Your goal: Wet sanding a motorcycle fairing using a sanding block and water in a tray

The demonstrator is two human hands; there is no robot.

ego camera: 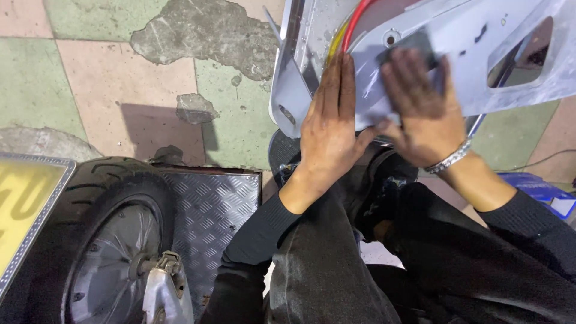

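Panel (480,54): pale grey bodywork piece with a cut-out window, propped over my knees at the top of the view, above the tiled floor (96,78). My left hand (330,129) lies flat on its lower edge, fingers together and straight, bracing it. My right hand (423,114) presses a dark sanding pad (408,45) against the face; the fingers are spread over the pad, blurred with motion, clamped on nothing. I judge the rubbing goes best with flat, even pressure, the bracing hand close by, and strokes kept off the red and yellow wires (348,27) at the panel's upper left.

Signs and packages: yellow plate (24,204), rectangular with a studded silver frame, at the floor's left edge beside a black tyre (102,240). Blue flat box (540,189) at the right edge. Chequered metal sheet (210,216) below centre.
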